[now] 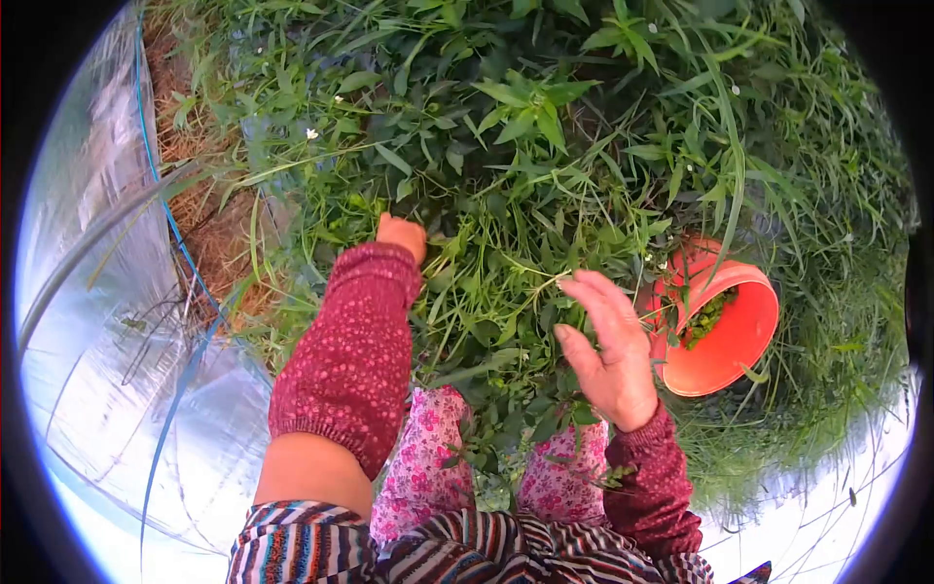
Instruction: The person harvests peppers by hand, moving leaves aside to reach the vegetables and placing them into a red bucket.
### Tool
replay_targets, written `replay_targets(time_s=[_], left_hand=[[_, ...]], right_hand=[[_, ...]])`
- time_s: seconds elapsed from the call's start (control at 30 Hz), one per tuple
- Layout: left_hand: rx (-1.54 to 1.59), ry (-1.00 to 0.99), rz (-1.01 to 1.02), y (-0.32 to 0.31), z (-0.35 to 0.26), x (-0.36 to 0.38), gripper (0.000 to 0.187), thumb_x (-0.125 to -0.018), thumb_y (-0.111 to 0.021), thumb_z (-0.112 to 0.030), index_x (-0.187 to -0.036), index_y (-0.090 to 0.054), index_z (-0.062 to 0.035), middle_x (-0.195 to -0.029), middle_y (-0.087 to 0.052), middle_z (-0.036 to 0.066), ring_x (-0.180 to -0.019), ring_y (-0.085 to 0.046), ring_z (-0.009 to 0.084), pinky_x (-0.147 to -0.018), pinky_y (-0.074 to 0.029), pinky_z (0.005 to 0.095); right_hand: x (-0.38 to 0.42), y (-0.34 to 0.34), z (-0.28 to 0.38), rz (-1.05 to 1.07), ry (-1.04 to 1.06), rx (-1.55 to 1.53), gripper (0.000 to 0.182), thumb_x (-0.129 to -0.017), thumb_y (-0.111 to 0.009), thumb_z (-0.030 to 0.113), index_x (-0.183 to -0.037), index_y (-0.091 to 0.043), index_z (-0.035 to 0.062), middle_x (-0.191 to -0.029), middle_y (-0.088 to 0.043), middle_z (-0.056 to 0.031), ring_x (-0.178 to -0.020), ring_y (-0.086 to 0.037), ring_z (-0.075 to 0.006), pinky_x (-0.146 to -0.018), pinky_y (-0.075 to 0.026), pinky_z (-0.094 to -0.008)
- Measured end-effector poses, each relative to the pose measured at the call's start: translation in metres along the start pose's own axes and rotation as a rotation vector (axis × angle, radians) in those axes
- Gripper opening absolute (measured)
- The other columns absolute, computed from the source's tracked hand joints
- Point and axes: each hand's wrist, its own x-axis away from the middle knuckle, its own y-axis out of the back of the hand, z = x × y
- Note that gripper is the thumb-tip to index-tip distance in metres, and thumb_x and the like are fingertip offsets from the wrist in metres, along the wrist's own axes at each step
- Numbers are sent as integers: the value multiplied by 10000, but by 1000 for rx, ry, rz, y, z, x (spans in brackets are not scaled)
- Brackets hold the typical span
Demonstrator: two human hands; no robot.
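My left hand (401,237), in a dark red dotted sleeve cover, reaches in among the leafy green plants (525,107). Its fingers are curled closed, and leaves hide what they hold, if anything. Off to the right, my right hand (611,350) is open over the foliage, thumb apart from the fingers, with nothing visible in it. An orange-red bucket (715,365) lies tipped beside the right hand, its mouth turned toward me. Small green pieces (708,319) rest inside it, too small to name surely.
Dense leaves and long grass blades surround both hands. Clear plastic sheeting (107,292) stands on the left with a blue cord (173,219) along it. Dry straw (209,229) covers ground near it. My flowered trouser legs (428,453) are below, among stems.
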Motion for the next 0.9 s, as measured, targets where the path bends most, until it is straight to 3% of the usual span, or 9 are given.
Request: replay_targets(time_s=[0.2,0.4,0.5,0.53,0.6,0.67,0.73,0.77,0.9], left_hand=[[18,1,-359,-43,24,32,205,-853,-532,-158,-956,-689,-77,-976,-679,111,-968,-622,258,-811,-476,382],[708,-253,-451,22,57,72,256,-842,-528,-190,-1050,-662,-125,-952,-665,135,-898,-623,305,-836,-483,371],[1044,-326,-1108,62,58,61,174,-831,-518,-145,-932,-656,-110,-906,-670,127,-859,-631,300,-808,-491,378],[1272,-412,-1122,79,62,49,170,-823,-538,-92,-948,-653,-87,-927,-666,147,-866,-638,288,-806,-496,353],[1158,-387,-1360,110,78,15,186,-832,-547,-101,-976,-643,-35,-967,-655,165,-888,-640,293,-812,-498,348],[922,-141,-1232,139,88,-7,341,-835,-588,-253,-1072,-601,-7,-1126,-596,183,-1039,-583,300,-905,-455,382],[750,100,-812,153,86,-28,530,-832,-602,-382,-1183,-523,7,-1240,-524,189,-1128,-525,305,-950,-427,403],[755,125,-682,149,88,-37,790,-778,-641,-503,-1333,-373,-8,-1321,-462,184,-1203,-466,321,-991,-401,413],[722,53,-308,141,88,-56,1131,-685,-657,-642,-1444,-98,-17,-1418,-349,196,-1295,-369,331,-1054,-337,399]], right_hand=[[-7,-47,33,117,75,28,365,-788,-640,127,-1138,-558,64,-1106,-590,-156,-1057,-543,-332,-911,-431,-400],[-24,-77,55,164,120,15,321,-808,-621,132,-1118,-564,72,-1074,-599,-160,-1007,-566,-334,-869,-457,-395],[-41,-96,46,209,32,-77,285,-832,-615,88,-1113,-573,72,-1030,-616,-136,-941,-617,-262,-814,-490,-323],[-43,-112,32,205,34,-130,270,-835,-608,72,-1104,-577,63,-1016,-623,-127,-909,-628,-225,-794,-501,-305],[-48,-134,15,270,-58,-302,258,-839,-603,65,-1097,-579,60,-981,-635,-114,-873,-637,-201,-774,-512,-288],[-52,-144,8,279,-36,-233,239,-849,-596,74,-1087,-581,58,-951,-654,-103,-852,-645,-188,-761,-517,-283],[-51,-150,-2,306,-46,-268,230,-852,-593,79,-1081,-578,55,-956,-656,-108,-838,-648,-189,-750,-519,-286],[-52,-150,-4,307,-55,-323,221,-853,-590,81,-1072,-577,52,-927,-657,-112,-820,-650,-196,-736,-524,-297],[-58,-148,-7,361,-77,-311,221,-853,-586,72,-1073,-575,56,-922,-647,-119,-838,-645,-214,-731,-520,-305]])
